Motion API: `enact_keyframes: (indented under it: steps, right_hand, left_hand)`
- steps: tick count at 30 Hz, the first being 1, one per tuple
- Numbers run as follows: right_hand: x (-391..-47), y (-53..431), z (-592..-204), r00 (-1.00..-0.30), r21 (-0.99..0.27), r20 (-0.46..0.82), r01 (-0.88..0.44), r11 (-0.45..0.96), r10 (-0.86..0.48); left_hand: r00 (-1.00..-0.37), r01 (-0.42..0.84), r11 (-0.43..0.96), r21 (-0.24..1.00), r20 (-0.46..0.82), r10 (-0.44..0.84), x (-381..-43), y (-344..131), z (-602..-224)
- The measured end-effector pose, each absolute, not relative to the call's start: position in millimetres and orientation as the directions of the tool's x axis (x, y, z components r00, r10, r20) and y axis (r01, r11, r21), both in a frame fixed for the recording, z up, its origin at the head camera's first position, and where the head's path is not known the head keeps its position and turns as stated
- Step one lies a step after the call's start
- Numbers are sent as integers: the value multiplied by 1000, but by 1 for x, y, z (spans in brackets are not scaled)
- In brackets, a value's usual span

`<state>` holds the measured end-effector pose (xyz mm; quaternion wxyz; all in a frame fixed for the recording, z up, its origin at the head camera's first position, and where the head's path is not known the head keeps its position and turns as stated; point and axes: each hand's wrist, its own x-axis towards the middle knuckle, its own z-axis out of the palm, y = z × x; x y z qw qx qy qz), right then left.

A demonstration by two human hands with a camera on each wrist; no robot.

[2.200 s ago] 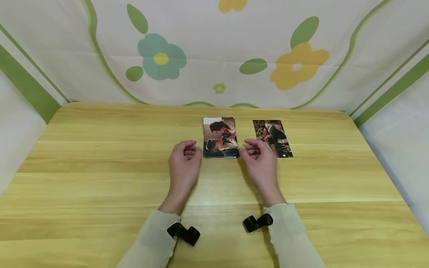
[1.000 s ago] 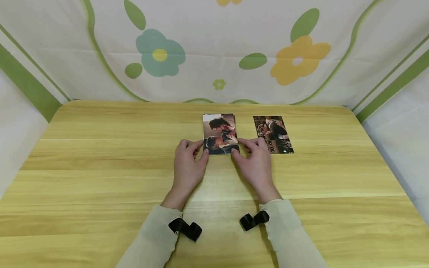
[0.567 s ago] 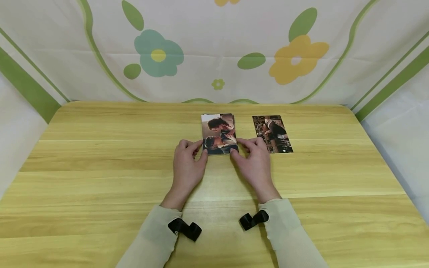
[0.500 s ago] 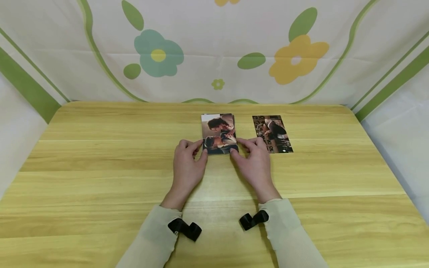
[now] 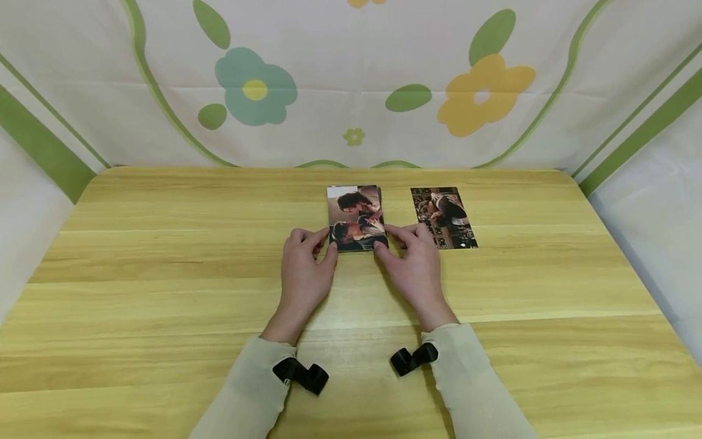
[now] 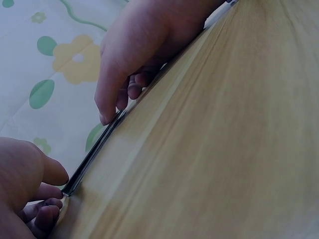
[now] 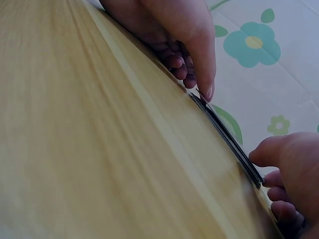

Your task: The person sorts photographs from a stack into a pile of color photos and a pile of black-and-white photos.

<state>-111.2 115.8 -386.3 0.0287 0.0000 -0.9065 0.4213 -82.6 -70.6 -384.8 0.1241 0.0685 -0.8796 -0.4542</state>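
Observation:
A stack of photo prints (image 5: 356,210) lies near the back of the table, its top picture showing two people. At its near left corner my left hand (image 5: 306,268) pinches the edge, thumb on top and fingers along the side. My right hand (image 5: 417,268) grips the near right corner in the same way. Seen edge-on in the left wrist view, the stack (image 6: 94,154) looks like several thin dark layers between both thumbs. From the right wrist, one thin sheet stands slightly apart from the stack (image 7: 229,139) at the left thumb. The undersides are hidden.
A single photo print (image 5: 450,213) lies to the right of the stack, its lower left edge behind the right hand. The wooden table (image 5: 164,305) ends at a white curtain with flower prints (image 5: 351,73). Black wrist cameras (image 5: 301,375) sit on both sleeves.
Both hands have closed in from beside the stack and taken hold of its near corners. Over the last half second the hold stays the same; the view shifts only slightly.

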Motion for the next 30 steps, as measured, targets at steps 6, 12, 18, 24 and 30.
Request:
enact_keyframes:
  steps: [6,12,18,24,30]
  right_hand:
    - [-112,116,-386,-998,-763,56,-25,646,27]
    - [-111,116,-385,-998,-766,60,-28,642,28]
    - [-112,117,-384,-998,-767,58,-23,641,32]
    - [-112,117,-385,-998,-768,60,-26,640,32]
    - [-112,117,-385,-998,-770,52,-23,637,26]
  left_hand:
    - [-960,-11,571,821,150,-235,-83,-70,-383]
    - [-961,-14,567,823,145,-234,-84,-69,-383]
    - [-961,-10,564,826,147,-233,-85,-69,-383]
    - [-962,-19,567,823,138,-234,-85,-69,-383]
    - [-962,-37,566,824,123,-242,-84,-69,-384]
